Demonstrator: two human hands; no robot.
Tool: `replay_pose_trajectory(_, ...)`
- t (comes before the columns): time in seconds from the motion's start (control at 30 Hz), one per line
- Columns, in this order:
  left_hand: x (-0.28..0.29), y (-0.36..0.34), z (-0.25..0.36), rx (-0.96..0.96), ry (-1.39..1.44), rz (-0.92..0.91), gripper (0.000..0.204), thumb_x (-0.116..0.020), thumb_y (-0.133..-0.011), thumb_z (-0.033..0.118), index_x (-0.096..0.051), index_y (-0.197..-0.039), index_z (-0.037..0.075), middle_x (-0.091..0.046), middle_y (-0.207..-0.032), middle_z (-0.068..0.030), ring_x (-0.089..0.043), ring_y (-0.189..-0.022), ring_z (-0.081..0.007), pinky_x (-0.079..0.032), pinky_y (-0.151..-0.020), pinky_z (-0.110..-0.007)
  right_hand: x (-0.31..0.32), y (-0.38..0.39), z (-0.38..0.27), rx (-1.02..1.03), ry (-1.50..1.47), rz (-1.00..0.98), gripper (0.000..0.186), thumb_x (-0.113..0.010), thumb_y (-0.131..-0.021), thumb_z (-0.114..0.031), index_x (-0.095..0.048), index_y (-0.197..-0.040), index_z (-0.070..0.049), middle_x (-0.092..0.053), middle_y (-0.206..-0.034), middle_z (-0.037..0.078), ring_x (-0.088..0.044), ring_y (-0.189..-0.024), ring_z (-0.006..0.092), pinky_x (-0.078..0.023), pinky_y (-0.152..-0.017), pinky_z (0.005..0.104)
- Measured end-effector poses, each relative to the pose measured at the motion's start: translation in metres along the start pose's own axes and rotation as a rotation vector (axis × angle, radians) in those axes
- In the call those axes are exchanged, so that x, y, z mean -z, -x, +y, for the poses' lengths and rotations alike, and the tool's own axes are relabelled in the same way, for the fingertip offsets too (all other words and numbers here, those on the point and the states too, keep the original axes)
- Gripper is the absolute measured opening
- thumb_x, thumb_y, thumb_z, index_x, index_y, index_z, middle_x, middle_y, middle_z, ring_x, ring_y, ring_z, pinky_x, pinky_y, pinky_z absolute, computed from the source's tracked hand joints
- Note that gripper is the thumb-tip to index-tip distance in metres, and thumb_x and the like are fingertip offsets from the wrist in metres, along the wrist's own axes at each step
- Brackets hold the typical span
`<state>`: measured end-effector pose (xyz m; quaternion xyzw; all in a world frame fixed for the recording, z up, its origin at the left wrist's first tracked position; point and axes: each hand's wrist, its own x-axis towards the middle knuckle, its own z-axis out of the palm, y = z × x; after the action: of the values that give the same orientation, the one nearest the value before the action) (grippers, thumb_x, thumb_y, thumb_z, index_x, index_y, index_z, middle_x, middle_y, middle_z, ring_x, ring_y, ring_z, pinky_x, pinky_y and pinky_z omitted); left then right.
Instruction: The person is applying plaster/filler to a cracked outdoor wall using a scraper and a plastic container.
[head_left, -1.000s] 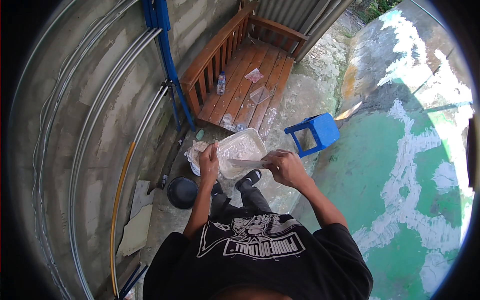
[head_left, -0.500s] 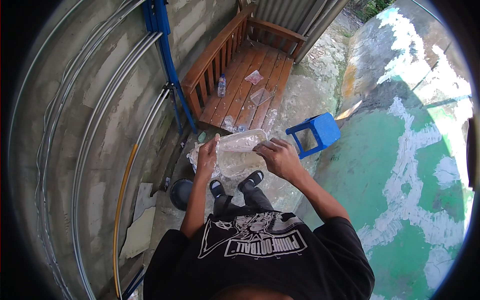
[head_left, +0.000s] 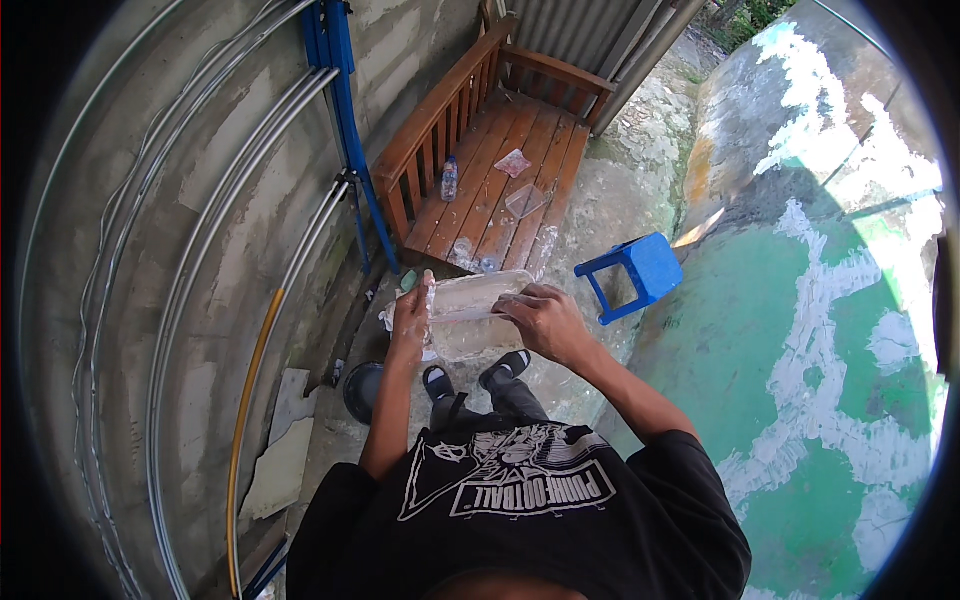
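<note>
A translucent plastic tub (head_left: 470, 292), smeared with white paste, is held between my hands in front of my body. My left hand (head_left: 410, 318) grips its left end, fingers pointing up along the side. White residue marks those fingertips. At the opposite end my right hand (head_left: 545, 318) is closed, its bent fingers at the tub's right edge. Whether a small tool is also in that hand, I cannot make out. Below the tub, white-stained material shows in part on the ground.
Ahead stands a brown wooden bench (head_left: 490, 215) bearing a plastic bottle (head_left: 449, 180), a clear container (head_left: 525, 201) and a pinkish packet (head_left: 514, 162). A blue plastic stool (head_left: 645, 270) stands to the right. Metal pipes line the left wall; a black bucket (head_left: 363, 390) sits beside my feet.
My right hand has moved slightly left along the tub. The tub is tilted a little differently, showing more of its translucent wall. My left hand keeps its hold.
</note>
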<state>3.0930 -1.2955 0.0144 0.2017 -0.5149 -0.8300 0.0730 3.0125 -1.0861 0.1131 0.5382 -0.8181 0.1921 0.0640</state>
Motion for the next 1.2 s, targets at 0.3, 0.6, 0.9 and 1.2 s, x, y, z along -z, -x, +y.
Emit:
replay_pose_trajectory(0.3, 0.003, 0.005, 0.012, 0.042, -0.145, 0.087, 0.049, -0.048, -0.094, 0.045, -0.063, -0.090, -0.001, -0.058, -0.076, -0.0005, -0.046, -0.070, -0.0071, -0.042, -0.065, -0.024, 0.019, -0.006, -0.012, -0.126, -0.192, -0.124, 0.019, -0.063, -0.071, -0.005, -0.066, -0.090, -0.008, -0.065, -0.077, 0.010, -0.061, -0.074, 0.0252, -0.050, -0.065, 0.0362)
replay_pose_trajectory(0.6, -0.001, 0.013, 0.024, 0.015, -0.097, 0.104, 0.050, -0.047, -0.094, 0.044, -0.063, -0.091, -0.002, -0.058, -0.076, -0.0008, -0.046, -0.069, -0.0071, -0.042, -0.064, -0.024, 0.011, -0.001, -0.022, -0.053, -0.117, -0.057, 0.021, -0.066, -0.071, -0.006, -0.067, -0.092, -0.006, -0.064, -0.076, 0.010, -0.061, -0.072, 0.0272, -0.050, -0.064, 0.0371)
replay_pose_trajectory(0.9, 0.009, 0.018, 0.022, 0.004, -0.159, 0.092, 0.051, -0.046, -0.094, 0.046, -0.063, -0.094, -0.003, -0.060, -0.078, -0.0020, -0.048, -0.069, -0.0080, -0.043, -0.066, -0.026, 0.042, -0.004, -0.036, -0.115, -0.248, -0.090, 0.021, -0.067, -0.070, -0.005, -0.067, -0.091, -0.005, -0.063, -0.075, 0.012, -0.061, -0.072, 0.0291, -0.050, -0.064, 0.0387)
replay_pose_trajectory(1.2, 0.010, 0.024, 0.038, -0.006, -0.217, 0.084, 0.053, -0.047, -0.093, 0.049, -0.063, -0.088, -0.001, -0.059, -0.075, -0.0016, -0.048, -0.067, -0.0077, -0.042, -0.062, -0.025, 0.032, -0.011, -0.040, -0.123, -0.203, -0.126, 0.020, -0.067, -0.068, -0.004, -0.067, -0.089, -0.003, -0.064, -0.077, 0.013, -0.061, -0.074, 0.0310, -0.049, -0.064, 0.0398)
